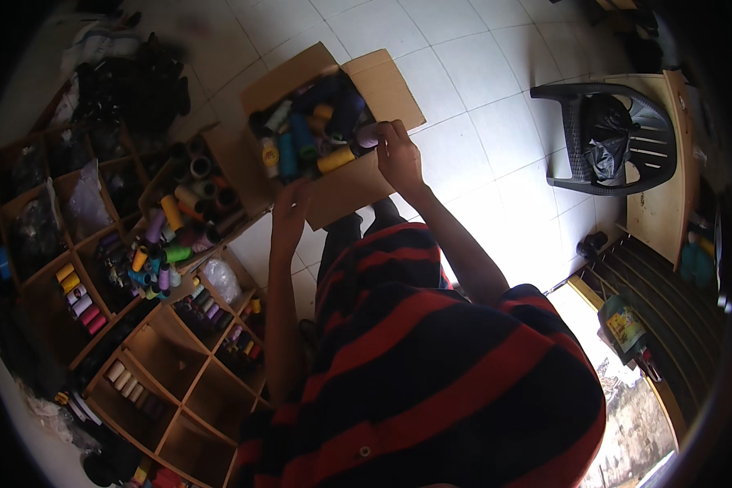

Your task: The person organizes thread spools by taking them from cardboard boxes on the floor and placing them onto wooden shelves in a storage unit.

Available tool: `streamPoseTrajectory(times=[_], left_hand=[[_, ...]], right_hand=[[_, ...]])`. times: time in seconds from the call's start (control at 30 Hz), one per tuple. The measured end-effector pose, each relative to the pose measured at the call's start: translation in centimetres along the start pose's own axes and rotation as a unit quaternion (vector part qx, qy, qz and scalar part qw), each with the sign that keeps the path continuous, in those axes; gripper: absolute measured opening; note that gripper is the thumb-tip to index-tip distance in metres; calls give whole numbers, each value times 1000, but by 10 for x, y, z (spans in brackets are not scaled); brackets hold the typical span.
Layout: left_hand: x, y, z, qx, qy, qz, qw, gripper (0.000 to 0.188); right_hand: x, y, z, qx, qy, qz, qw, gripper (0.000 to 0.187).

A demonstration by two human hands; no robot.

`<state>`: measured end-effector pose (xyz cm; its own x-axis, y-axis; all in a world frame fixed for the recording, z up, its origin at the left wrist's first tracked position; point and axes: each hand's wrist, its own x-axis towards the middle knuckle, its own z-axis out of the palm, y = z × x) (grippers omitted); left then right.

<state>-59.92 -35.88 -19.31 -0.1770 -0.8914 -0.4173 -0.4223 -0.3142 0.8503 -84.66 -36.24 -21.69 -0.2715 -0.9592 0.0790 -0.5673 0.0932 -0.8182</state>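
Note:
An open cardboard box point(346, 195) full of thread spools sits in front of me, its flaps folded outward. My right hand point(400, 159) is over the box's near right side, its fingers closed on a pale lilac thread spool point(368, 136). At the near left corner, my left hand point(291, 215) has its fingers bent against the edge of the near flap; shadow hides part of the grip. Inside the box lie a yellow spool point(336, 159), a teal spool point(287, 154), a white-and-yellow spool point(270, 153) and several dark blue ones.
To the left stands a wooden compartment shelf point(185, 398) with spools in some sections. A heap of coloured spools point(167, 252) lies by it. Dark plastic bags point(130, 85) are at the far left. On the right, a black plastic chair point(573, 138) holds a black bag point(610, 134).

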Motion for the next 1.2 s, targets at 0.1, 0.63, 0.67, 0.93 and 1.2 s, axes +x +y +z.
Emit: streamPoseTrajectory(times=[0.1,0.63,0.67,0.93,1.2], left_hand=[[8,31,29,128,6,144,981,50],[47,-7,69,-132,-23,-46,990,42],[53,-12,66,-206,-13,-104,973,41],[39,1,35,-328,36,-197,923,33],[28,3,23,-320,40,-178,930,36]], right_hand=[[-7,-13,-24,135,-21,26,990,18],[3,-8,38,316,-81,122,937,14],[9,2,41,349,-75,162,920,16],[51,54,104,28,-58,294,954,59],[28,32,104,-22,-78,125,989,67]])
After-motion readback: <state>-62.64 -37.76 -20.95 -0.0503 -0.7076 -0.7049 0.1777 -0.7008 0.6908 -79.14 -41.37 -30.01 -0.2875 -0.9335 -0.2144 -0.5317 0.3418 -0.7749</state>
